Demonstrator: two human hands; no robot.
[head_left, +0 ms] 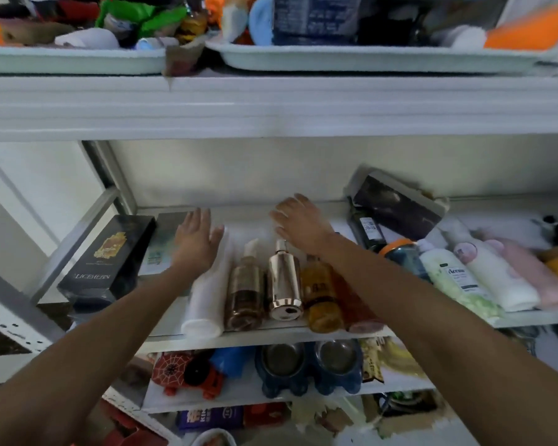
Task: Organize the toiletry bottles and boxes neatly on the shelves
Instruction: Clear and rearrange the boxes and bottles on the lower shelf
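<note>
- Middle shelf (271, 341) in hand: bottles lying in 1 row, bases toward the near edge, boxes at the left.
- Left hand (196, 239) spread flat and holding nothing, hovering over the far end of the white bottle (207, 297), partly above the grey-green box (161, 243) beside the black box (110, 255).
- Right hand (298, 222) wide and holding nothing, above the bare far strip of shelf, just past the pump tops of the brown bottle (245, 294) and rose-gold bottle (284, 284).
- Amber bottle (319, 297) partly under the right forearm.
- Right cluster looser: dark box (397, 204) tilted against the back wall over a dark green bottle (368, 228).
- Probably a squaring-up step; next move likely calls for nudging bottles parallel, or reaching right for the tilted box.
</note>
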